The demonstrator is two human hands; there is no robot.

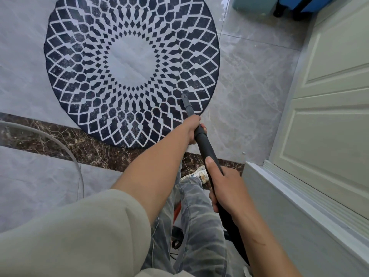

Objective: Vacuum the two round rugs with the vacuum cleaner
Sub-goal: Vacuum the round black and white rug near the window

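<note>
Black tube (206, 145), gripped by my left hand (192, 130) and my right hand (222, 189) behind it, could ruck the rug (131, 62) ahead if shoved.

Single view only, worn on the head. Facing forward and steeply down at the tiled floor (249, 86), almost from straight above. Very near to the body: trousers (199, 226) and one shoe (201, 173) directly below the lens, at the bottom centre. Close also to the left hand (193, 130) and the right hand (223, 188), both gripping the vacuum tube (205, 144) in the lower middle. Further off, filling the upper left and centre, the round rug (131, 62), cut by the top edge. At the right edge, a white door (329, 96), slanted by the wide-angle lens.
</note>
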